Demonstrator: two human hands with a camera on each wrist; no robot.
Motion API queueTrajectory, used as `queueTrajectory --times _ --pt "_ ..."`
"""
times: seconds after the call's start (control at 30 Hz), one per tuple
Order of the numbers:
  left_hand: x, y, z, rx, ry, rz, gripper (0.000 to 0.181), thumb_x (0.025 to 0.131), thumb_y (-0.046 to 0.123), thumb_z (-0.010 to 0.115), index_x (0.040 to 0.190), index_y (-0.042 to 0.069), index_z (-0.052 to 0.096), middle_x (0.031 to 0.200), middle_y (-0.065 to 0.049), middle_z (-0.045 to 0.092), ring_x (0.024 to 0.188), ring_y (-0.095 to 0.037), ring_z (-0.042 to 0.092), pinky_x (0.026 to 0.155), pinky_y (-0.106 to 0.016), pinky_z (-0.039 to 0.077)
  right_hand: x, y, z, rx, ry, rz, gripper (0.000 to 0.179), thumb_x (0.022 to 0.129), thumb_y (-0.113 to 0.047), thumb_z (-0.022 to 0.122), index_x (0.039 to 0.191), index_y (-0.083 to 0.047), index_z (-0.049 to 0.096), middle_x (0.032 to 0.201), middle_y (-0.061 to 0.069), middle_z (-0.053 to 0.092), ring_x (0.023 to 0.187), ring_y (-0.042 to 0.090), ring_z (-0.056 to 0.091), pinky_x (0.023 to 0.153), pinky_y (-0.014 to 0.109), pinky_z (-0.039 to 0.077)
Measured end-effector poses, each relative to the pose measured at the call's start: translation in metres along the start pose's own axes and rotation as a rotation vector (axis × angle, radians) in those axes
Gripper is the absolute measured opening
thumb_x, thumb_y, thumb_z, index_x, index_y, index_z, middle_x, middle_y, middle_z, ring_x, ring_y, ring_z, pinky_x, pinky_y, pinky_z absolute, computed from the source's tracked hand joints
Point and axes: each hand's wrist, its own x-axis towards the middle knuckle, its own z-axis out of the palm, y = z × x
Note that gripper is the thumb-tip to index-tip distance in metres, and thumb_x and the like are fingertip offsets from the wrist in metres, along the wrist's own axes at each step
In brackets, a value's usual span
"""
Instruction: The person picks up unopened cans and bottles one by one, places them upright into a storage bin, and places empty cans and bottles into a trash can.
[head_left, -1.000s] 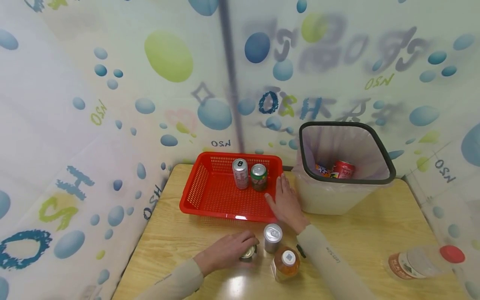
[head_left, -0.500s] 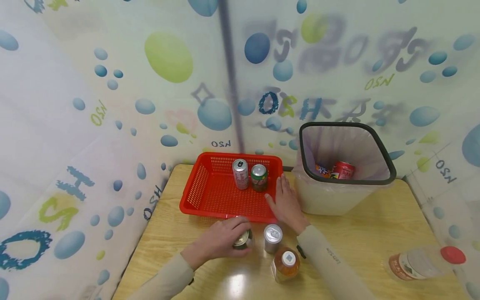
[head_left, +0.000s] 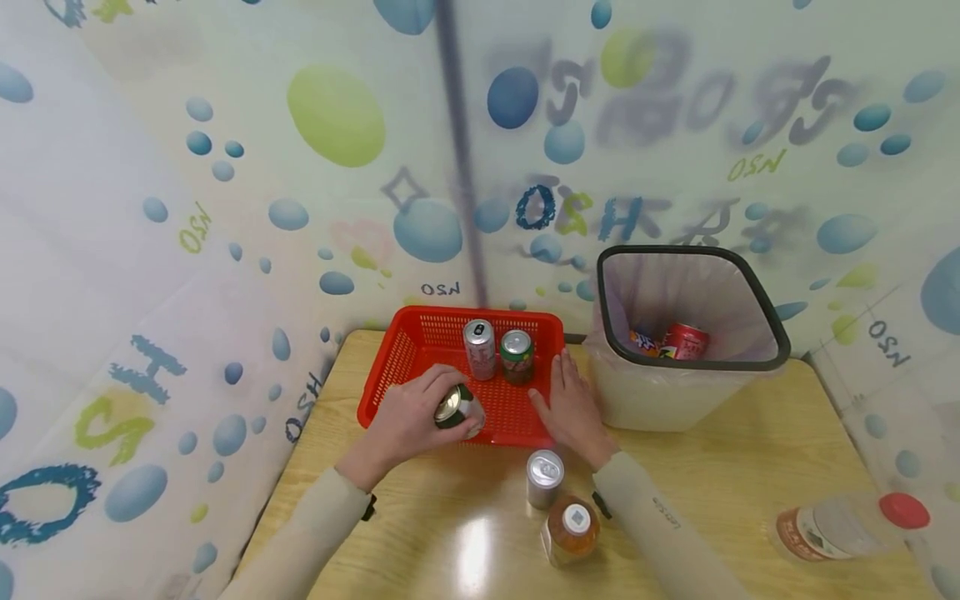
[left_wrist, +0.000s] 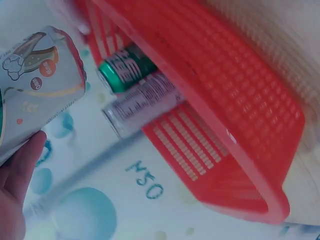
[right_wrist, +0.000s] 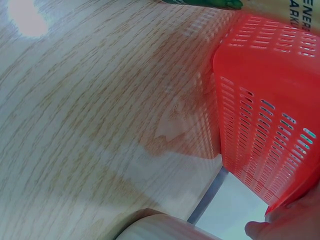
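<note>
My left hand (head_left: 405,417) grips a white can with a dark green band (head_left: 459,407), tilted, over the front side of the red basket (head_left: 382,375). In the left wrist view, printed pictures show on this can (left_wrist: 42,95). My right hand (head_left: 576,408) rests on the basket's right rim, its fingers straight along the side and the thumb spread over the inside. Upright in the basket stand a slim silver-pink can (head_left: 480,350) and, just right of it, a green can (head_left: 517,357).
A silver can (head_left: 544,479) and an amber bottle with a white cap (head_left: 572,531) stand before the basket. To its right is a lined bin (head_left: 645,400) with a red can (head_left: 684,342) inside. A red-capped clear bottle (head_left: 840,527) is at the far right.
My left hand has lifted the white and green can off the table, carried it forward and left to above the basket's front, and tilted it. The right hand has stayed put.
</note>
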Motion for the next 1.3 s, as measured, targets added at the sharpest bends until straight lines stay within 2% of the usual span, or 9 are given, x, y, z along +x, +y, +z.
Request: queueTrajectory --times 0.13,0.37,0.5,0.7,0.9,1.3 --pt "0.01 -0.019 0.002 -0.024 -0.061 -0.091 0.053 0.081 0.037 0.087 0.119 0.009 0.062 0.113 -0.003 0.065 0.081 -0.015 0.067 0.063 -0.028 0.059 0.0 0.002 -0.001 0.002 0.005 0.001 0.088 0.104 -0.046 0.054 0.162 0.006 0.013 0.171 0.023 0.005 0.157 0.041 0.014 0.124 0.056 0.022" --pt "0.03 -0.051 0.012 -0.147 -0.241 -0.366 0.053 0.085 0.031 0.087 0.124 0.01 0.058 0.115 -0.004 0.059 0.093 -0.019 0.062 0.08 -0.033 0.061 0.002 0.004 -0.001 -0.006 0.003 0.004 0.088 0.104 -0.047 0.052 0.162 0.006 0.013 0.171 0.022 0.005 0.157 0.04 0.013 0.124 0.056 0.022" --pt "0.042 -0.067 0.019 -0.18 -0.311 -0.459 0.054 0.085 0.028 0.088 0.126 0.009 0.057 0.116 -0.005 0.058 0.098 -0.022 0.06 0.085 -0.037 0.059 0.003 0.004 0.0 -0.018 0.009 0.011 0.088 0.104 -0.047 0.054 0.162 0.005 0.014 0.171 0.022 0.006 0.156 0.041 0.014 0.123 0.056 0.024" --pt "0.05 -0.088 0.027 -0.187 -0.361 -0.482 0.055 0.086 0.026 0.087 0.127 0.008 0.057 0.123 -0.008 0.055 0.104 -0.026 0.058 0.09 -0.039 0.058 0.003 0.004 0.0 -0.026 0.018 0.01 0.088 0.104 -0.047 0.054 0.162 0.007 0.016 0.171 0.024 0.008 0.156 0.041 0.016 0.123 0.056 0.025" --pt "0.047 -0.104 0.036 -0.183 -0.377 -0.536 0.057 0.086 0.027 0.087 0.132 0.011 0.056 0.134 -0.011 0.048 0.107 -0.028 0.056 0.091 -0.043 0.057 0.003 0.003 0.001 -0.035 0.012 0.0 0.087 0.104 -0.047 0.053 0.162 0.006 0.015 0.171 0.023 0.008 0.157 0.04 0.014 0.124 0.055 0.022" --pt "0.047 -0.127 0.063 -0.172 -0.448 -0.595 0.057 0.086 0.02 0.086 0.131 0.01 0.053 0.129 -0.011 0.051 0.113 -0.03 0.053 0.1 -0.048 0.054 0.002 0.0 0.001 -0.013 -0.009 0.013 0.088 0.104 -0.048 0.053 0.163 0.004 0.014 0.172 0.021 0.005 0.158 0.039 0.009 0.124 0.055 0.019"
